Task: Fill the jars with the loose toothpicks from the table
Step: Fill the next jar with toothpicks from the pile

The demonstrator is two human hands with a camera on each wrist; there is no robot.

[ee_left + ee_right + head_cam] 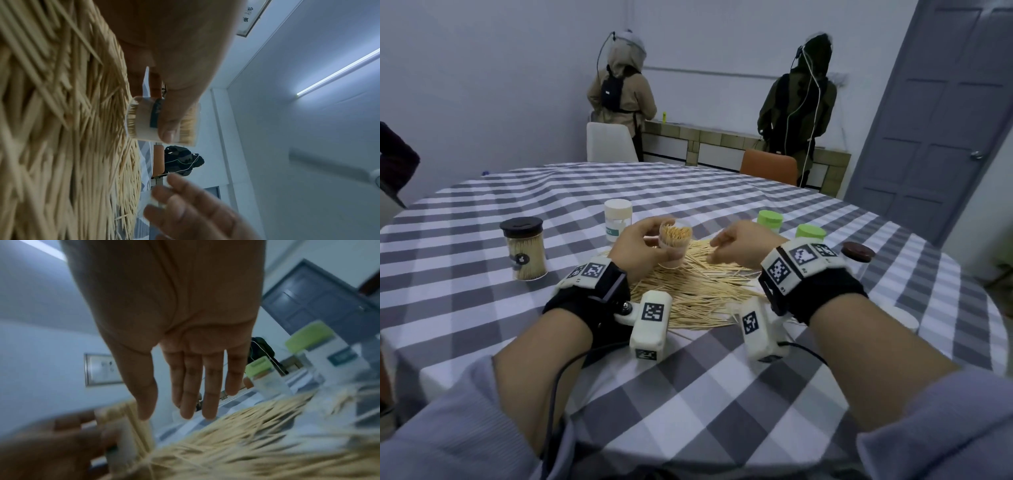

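Presently left hand (637, 245) grips the open jar (674, 247) over the toothpick pile (698, 294), likely for short transfers; right hand (736, 247) hangs empty, fingers extended.

Clear jar (675, 247) packed with toothpicks, upright, above loose toothpick pile (698, 291) on table

Six jars (675, 245) – one toothpick pile (698, 294) – two hands (635, 248).

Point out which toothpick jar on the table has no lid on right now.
The clear jar gripped by the left hand over the loose toothpicks: its mouth is open. The others carry black, white, green or brown lids.
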